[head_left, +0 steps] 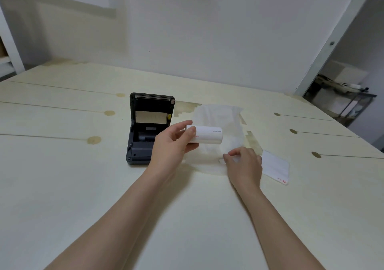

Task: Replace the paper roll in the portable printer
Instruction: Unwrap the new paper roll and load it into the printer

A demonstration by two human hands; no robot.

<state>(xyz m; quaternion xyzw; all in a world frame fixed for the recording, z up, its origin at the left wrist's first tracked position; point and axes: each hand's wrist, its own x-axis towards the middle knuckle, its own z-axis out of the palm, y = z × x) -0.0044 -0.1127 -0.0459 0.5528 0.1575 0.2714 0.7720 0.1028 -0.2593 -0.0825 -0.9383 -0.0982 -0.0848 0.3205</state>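
Left grip [172, 143] grasps the roll [207, 134] by one end, held off the tabletop [83, 186] just right of the printer [148, 128] — lid up, nearer the far edge — while the right grip [244, 161] pinches the clear wrapper [218, 114] lying beside it.

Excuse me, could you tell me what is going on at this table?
A person is reloading a small printer. It sits on the table with its lid up, and the paper bay looks empty. The left hand holds a white paper roll beside it, not yet in. The right hand pinches the clear wrapper lying on the table.
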